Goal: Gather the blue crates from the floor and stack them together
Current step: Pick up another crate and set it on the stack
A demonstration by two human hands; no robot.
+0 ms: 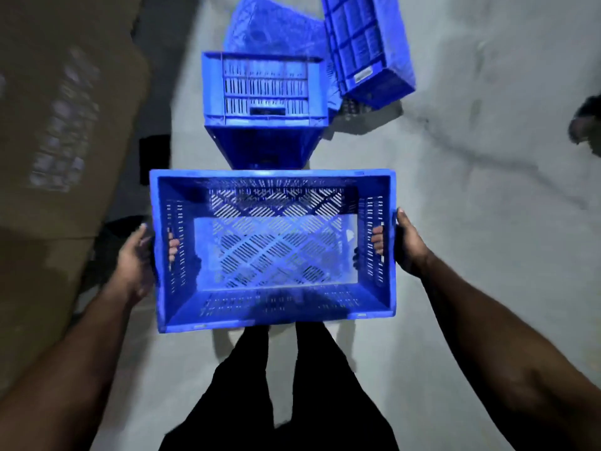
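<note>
Carried crate (273, 249): open-topped blue slatted crate, held level in the air in front of the person's legs (279, 385), mouth up; long axis runs left to right across the view
Left hand (135, 258): closed on the crate's left end wall, fingers (173, 247) hooked through the handle slot and showing inside
Right hand (408, 244): closed on the right end wall in the same manner, fingers (377, 240) curled in through the slot
Standing crates (265, 105): blue, just beyond the carried crate on the grey floor (471, 222); seems to be one crate upon another, the upper one showing a slatted side wall with a handle slot; exact arrangement unclear
Leaning crate (367, 47): blue, tilted against the right of the standing crates, ribbed underside toward the camera
Far crate (273, 30): blue, behind the others, blurred
Cardboard box (65, 125): large, brown, at the left
Step in hand (judgement): carrying one gathered crate to the pile
Next move (judgement): raise it clear of the top rim, line its long axis up with the crate below, and lower it squarely; both grips release only once it sits
</note>
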